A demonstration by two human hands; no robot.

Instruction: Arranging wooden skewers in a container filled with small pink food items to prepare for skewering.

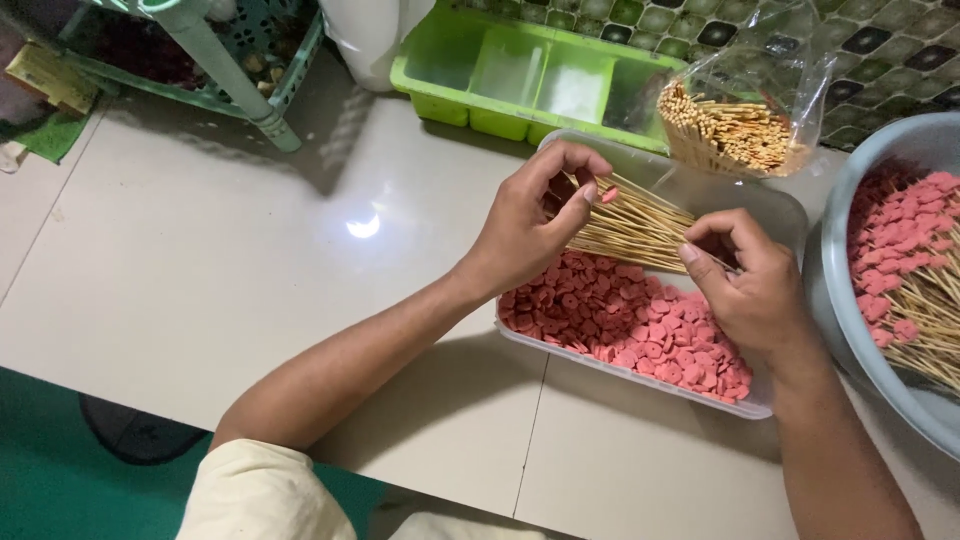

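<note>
Nearest, the clear tray [770, 405] sits on the tiled floor [250, 260], filled with pink sausage slices [620, 320]. Above it, the right hand [755, 290] has its grip pinched narrow on one bamboo skewer [712, 259]. The left hand [530, 225] grips a bundle of skewers [640, 225] and pinches a pink slice [609, 194] at its fingertips. To the right stands a grey basin [850, 330] of finished skewers; farther back, a bag of sticks [730, 130] and a green tray [530, 80].
</note>
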